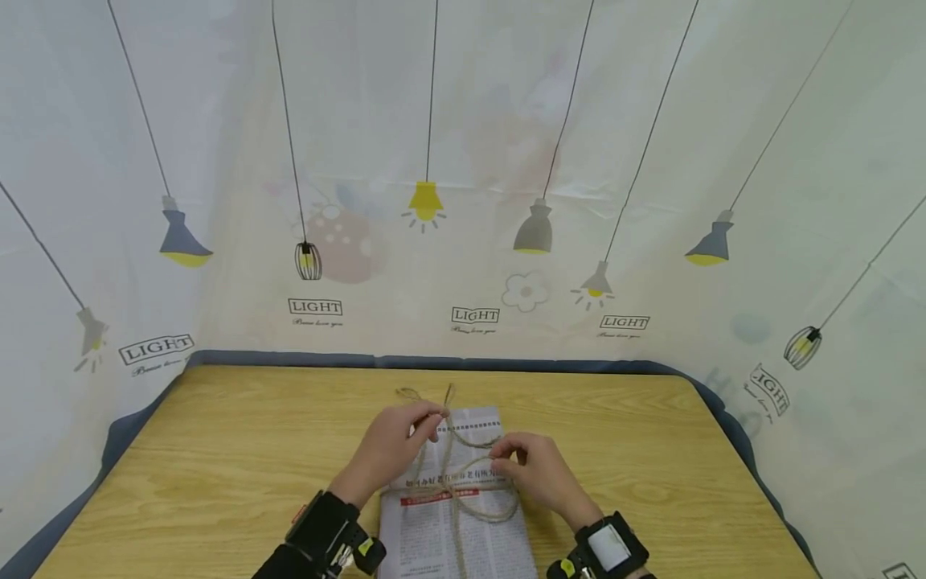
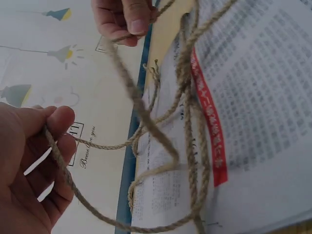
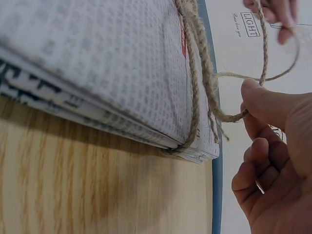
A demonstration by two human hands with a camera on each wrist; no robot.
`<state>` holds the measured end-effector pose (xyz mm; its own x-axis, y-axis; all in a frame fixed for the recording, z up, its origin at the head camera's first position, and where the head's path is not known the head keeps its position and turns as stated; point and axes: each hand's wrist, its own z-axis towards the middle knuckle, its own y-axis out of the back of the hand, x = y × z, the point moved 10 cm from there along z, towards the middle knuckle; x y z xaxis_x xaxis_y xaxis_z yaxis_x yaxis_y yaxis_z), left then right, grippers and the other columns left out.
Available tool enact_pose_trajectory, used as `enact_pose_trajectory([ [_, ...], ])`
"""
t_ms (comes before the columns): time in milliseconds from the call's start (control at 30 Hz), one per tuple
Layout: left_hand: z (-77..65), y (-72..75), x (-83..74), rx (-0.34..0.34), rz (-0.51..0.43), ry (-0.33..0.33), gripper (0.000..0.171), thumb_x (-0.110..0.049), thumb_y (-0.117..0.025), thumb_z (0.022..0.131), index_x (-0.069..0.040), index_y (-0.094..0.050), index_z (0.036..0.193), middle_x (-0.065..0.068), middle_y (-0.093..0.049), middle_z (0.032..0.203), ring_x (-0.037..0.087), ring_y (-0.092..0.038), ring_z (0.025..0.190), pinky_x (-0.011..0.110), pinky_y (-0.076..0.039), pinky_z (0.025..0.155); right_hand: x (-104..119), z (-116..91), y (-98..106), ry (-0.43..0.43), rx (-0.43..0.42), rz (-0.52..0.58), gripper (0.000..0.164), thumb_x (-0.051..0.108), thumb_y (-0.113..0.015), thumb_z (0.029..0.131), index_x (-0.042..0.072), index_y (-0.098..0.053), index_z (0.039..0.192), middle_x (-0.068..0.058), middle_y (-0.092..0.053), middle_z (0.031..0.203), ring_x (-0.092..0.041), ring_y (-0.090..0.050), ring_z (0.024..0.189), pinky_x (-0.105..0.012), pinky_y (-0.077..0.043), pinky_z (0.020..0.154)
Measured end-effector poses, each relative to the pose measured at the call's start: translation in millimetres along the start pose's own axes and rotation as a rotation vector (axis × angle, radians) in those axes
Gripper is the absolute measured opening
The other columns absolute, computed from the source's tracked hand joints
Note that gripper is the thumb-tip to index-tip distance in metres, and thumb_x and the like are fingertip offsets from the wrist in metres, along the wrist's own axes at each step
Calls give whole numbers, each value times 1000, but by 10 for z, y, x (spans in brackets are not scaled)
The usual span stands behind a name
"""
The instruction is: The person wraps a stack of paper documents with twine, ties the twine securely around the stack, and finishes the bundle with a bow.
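Note:
A flat stack of folded newspapers [image 1: 456, 548] lies on the table, tied crosswise with brown jute twine [image 2: 187, 73] that is knotted on top near a red printed strip. Pinched between thumb and fingers, a strand of the twine is held up by my left hand [image 1: 394, 442] over the far left part of the stack. My right hand [image 1: 537, 473] grips another strand between thumb and forefinger beside the stack's right edge. Loose loops hang between both hands. In the right wrist view, a twine strand [image 3: 195, 105] wraps round the stack's side.
Under the stack is a wood-grain table [image 1: 239, 450] with a dark blue edge [image 1: 506, 364] along its far side. Behind it hangs a pale curtain [image 1: 463, 96] printed with lamps. Two short frayed twine ends [image 1: 408, 393] stick out past the stack's far end.

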<state>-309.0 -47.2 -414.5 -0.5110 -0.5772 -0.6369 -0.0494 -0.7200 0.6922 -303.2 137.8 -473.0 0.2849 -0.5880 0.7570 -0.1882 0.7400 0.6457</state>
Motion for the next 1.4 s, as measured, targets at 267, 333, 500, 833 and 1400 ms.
enact_pose_trajectory([
  [267, -128, -274, 281, 191, 24, 203, 31, -25, -49, 101, -12, -46, 129, -1, -60, 67, 11, -46, 49, 26, -35, 47, 31, 9, 73, -37, -53, 0, 5, 16, -70, 87, 16, -68, 92, 6, -61, 83, -17, -49, 69, -27, -39, 59],
  [333, -150, -265, 294, 191, 55, 219, 28, -24, -48, 101, -11, -49, 125, -3, -57, 64, 11, -46, 50, 27, -35, 47, 43, 9, 93, -35, -75, 3, 5, 14, -70, 87, 15, -67, 91, 5, -60, 82, -17, -48, 69, -27, -39, 59],
  [500, -211, -228, 349, 187, 122, 248, 18, -22, -48, 100, -12, -61, 107, -5, -52, 63, 11, -45, 52, 28, -33, 49, 45, 12, 127, -36, -112, 0, 8, 12, -70, 86, 17, -65, 90, 5, -58, 80, -16, -46, 65, -26, -36, 56],
  [833, -178, 99, 165, -128, 484, 159, 44, -34, -59, 95, -6, -52, 128, 15, -60, 114, 30, -58, 97, 47, -49, 77, 25, 15, 137, -65, -116, 5, 10, 12, -71, 86, 18, -62, 88, 4, -58, 79, -16, -44, 65, -26, -35, 56],
  [1400, -189, -440, -100, 330, -15, -57, 19, -40, -60, 93, -25, -72, 89, -14, -55, 65, 4, -45, 56, 22, -36, 54, 51, 7, 204, -63, -179, 5, 15, 13, -73, 84, 20, -59, 84, 3, -54, 77, -15, -45, 64, -26, -35, 55],
])
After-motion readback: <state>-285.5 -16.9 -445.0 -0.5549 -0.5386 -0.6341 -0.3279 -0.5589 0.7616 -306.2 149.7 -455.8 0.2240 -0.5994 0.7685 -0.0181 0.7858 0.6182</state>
